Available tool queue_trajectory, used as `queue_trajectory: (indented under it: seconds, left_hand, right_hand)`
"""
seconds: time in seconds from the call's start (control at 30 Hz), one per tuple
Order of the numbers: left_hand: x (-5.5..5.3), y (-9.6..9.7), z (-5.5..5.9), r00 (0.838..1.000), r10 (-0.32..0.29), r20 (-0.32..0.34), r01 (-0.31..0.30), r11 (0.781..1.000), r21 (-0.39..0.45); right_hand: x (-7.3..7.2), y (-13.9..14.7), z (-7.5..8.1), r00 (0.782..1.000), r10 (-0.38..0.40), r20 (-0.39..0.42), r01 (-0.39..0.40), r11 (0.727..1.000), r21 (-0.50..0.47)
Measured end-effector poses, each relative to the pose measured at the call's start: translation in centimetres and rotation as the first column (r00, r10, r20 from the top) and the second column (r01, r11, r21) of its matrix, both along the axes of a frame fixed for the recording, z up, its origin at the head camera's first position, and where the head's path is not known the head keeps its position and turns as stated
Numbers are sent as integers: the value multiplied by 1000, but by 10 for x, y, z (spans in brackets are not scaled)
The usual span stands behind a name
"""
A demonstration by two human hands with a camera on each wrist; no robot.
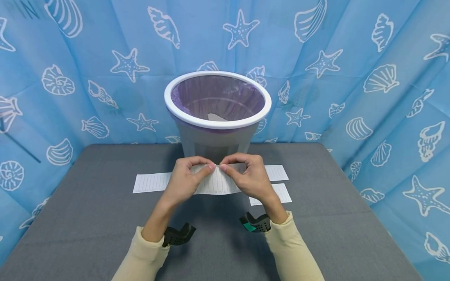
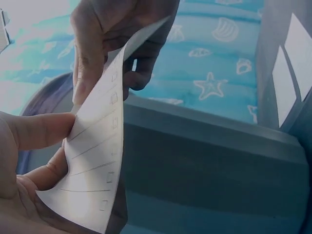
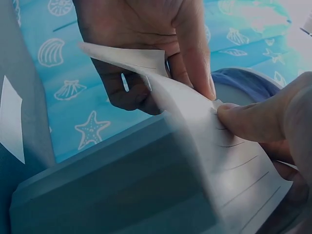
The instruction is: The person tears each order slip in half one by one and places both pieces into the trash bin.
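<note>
A lined white paper strip (image 1: 218, 184) is held up just above the grey table (image 1: 88, 218), in front of the bin. My left hand (image 1: 208, 167) pinches its top edge between thumb and forefinger. My right hand (image 1: 225, 167) pinches the same edge right beside it, fingertips almost touching. In the left wrist view the strip (image 2: 97, 161) curves between my left hand (image 2: 66, 146) and the right hand's fingers (image 2: 97, 44). The right wrist view shows the strip (image 3: 234, 170) pinched by my right hand (image 3: 219, 109), with the left hand's fingers (image 3: 146, 44) above.
A grey bin with a white rim (image 1: 218, 124) and purple liner (image 1: 211, 93) stands at the table's back, a pale scrap (image 1: 216, 116) inside. More lined strips lie flat at left (image 1: 151, 182) and right (image 1: 276, 172), (image 1: 277, 194). A blue seashell curtain (image 1: 369, 78) encloses the table.
</note>
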State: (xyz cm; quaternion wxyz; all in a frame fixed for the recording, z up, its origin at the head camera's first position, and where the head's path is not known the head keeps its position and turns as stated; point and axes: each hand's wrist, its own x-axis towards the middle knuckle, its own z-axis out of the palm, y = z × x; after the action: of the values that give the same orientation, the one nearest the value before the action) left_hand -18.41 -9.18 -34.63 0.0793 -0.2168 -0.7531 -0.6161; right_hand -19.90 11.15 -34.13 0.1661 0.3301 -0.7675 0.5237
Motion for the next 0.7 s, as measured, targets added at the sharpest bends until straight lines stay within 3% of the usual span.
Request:
queue_trajectory:
  seconds: [0.37,0.7]
  left_hand:
    - [-1,-4,3,999,47,14,-47,999,-7]
    - [-5,-8,0,995,95,-24,-97,994,-55]
  right_hand:
    - [0,0,2,1000,-6,15,7,998,-58]
    - [1,2,4,999,-5,53,10,996,-89]
